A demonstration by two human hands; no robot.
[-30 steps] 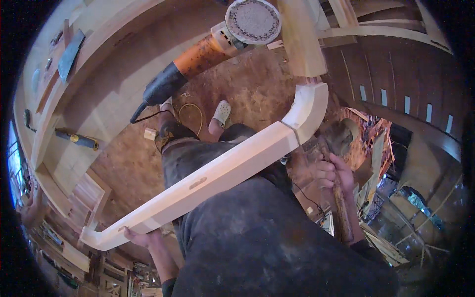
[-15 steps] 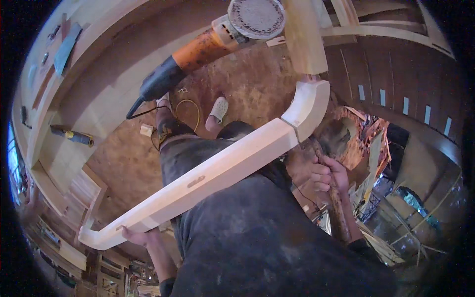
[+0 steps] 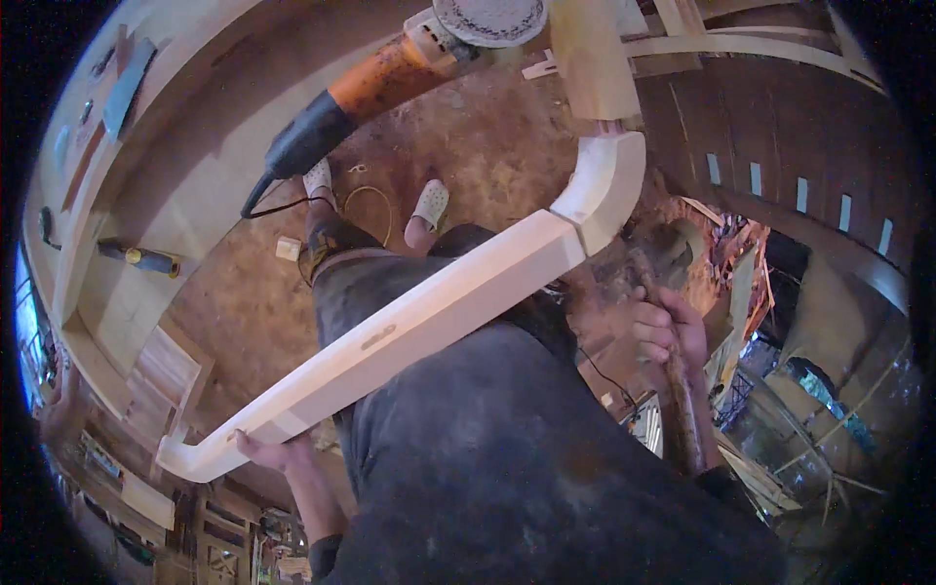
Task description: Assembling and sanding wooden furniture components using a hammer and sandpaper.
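Note:
A long pale wooden rail [image 3: 419,327] runs diagonally in front of my body, with a curved wooden piece [image 3: 603,190] meeting its far right end at a visible seam. Above that curve stands a thick wooden post [image 3: 595,68], with a small gap between the two. Near the lower left end, my left hand [image 3: 285,452] grips the rail from beneath, thumb against its side. My right hand [image 3: 673,327] is wrapped round a rough brown wooden stick [image 3: 680,409], held to the right of the rail and apart from it.
An orange and black angle grinder [image 3: 375,83] with a round disc lies at the top. A dark and yellow tool [image 3: 141,258] rests on the curved wooden frame at left. Feet in light clogs [image 3: 430,203] stand on the brown floor. Reddish wood scraps [image 3: 731,244] lie at right.
My right hand has moved slightly right with the stick, farther from the rail. My left hand keeps its hold. The view has shifted a little, raising the rail in the picture.

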